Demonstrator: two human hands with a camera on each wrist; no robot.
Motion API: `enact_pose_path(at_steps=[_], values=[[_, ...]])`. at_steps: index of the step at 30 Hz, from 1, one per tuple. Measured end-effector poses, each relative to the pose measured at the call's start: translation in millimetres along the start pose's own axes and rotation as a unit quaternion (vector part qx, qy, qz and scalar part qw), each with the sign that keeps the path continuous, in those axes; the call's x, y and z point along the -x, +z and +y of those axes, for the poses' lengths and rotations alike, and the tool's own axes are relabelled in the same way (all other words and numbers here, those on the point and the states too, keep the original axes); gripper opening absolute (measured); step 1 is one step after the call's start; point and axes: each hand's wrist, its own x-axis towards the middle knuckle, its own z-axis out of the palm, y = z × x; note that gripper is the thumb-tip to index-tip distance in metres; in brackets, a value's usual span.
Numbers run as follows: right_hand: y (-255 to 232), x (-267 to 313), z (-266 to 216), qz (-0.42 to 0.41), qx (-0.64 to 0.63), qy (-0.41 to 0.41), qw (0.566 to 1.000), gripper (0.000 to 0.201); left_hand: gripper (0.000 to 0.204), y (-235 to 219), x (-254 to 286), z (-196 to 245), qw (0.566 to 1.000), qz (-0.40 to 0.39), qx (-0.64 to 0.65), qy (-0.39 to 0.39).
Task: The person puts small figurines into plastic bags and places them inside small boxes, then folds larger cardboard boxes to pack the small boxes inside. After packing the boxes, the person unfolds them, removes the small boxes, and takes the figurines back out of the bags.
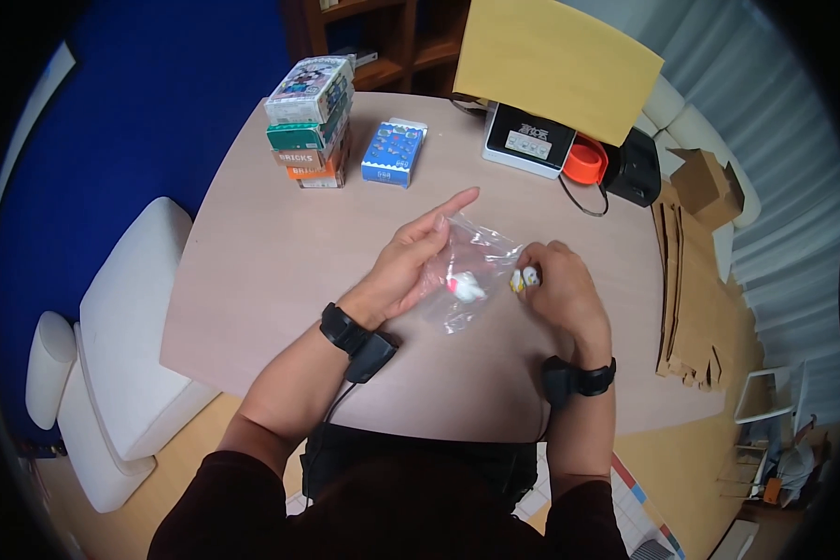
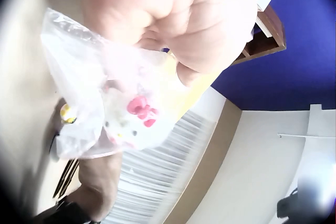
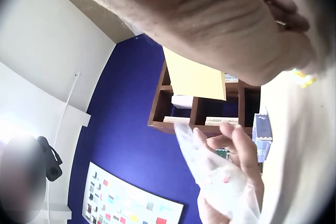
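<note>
My left hand grips a clear plastic bag by its left side, its index finger pointing away. Inside the bag lies a white cat-like figurine; the left wrist view shows its pink bow and small face. Just to the right, my right hand pinches a small white and yellow figurine between thumb and fingertips, close to the bag's right edge. In the right wrist view that figurine is mostly hidden by the hand.
A blue box stands open-topped beyond the hands, beside a stack of boxes at the left. Toward the back right are a black-and-white box, a red-orange object and a yellow sheet. Flat cardboard lies along the right edge.
</note>
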Motion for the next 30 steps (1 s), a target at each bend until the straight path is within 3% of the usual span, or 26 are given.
enact_pose_path(at_steps=[1,2,4,8,10,14,16,22,25,28,30], values=[[0,0,-2,0.054,-0.036,0.000,0.998,0.031,0.053,-1,1,2,1.000,-0.004,-0.011,0.014],[-1,-1,-4,0.055,-0.038,0.000,0.998,0.031,0.053,-3,1,0,1.000,-0.004,-0.013,0.014],[-4,-4,-10,0.122,-0.129,0.022,0.984,0.036,0.051,-6,-1,-6,0.990,0.036,-0.136,-0.009],[-2,-6,-14,0.150,-0.248,0.039,0.956,0.041,0.050,-1,-2,-11,0.995,0.021,-0.094,-0.009],[2,-7,-11,0.122,-0.351,0.033,0.928,0.044,0.049,-2,-2,-13,0.992,0.019,-0.123,-0.038],[4,-9,-11,0.098,-0.378,0.053,0.919,0.045,0.048,-1,-1,-12,0.989,0.016,-0.123,-0.083],[5,-8,-16,0.097,-0.366,0.034,0.925,0.045,0.050,0,-1,-10,0.978,0.023,-0.188,-0.090],[10,-10,-21,0.131,-0.340,0.000,0.931,0.043,0.069,5,1,-7,0.960,0.028,-0.269,-0.068],[12,-9,-24,0.121,-0.393,-0.013,0.912,0.043,0.071,7,0,-10,0.964,0.035,-0.257,-0.055],[11,-9,-24,0.107,-0.344,-0.035,0.932,0.045,0.073,4,0,-8,0.954,0.031,-0.290,-0.061],[15,-10,-20,0.096,-0.379,-0.043,0.920,0.045,0.073,1,-1,-9,0.955,0.031,-0.290,-0.059]])
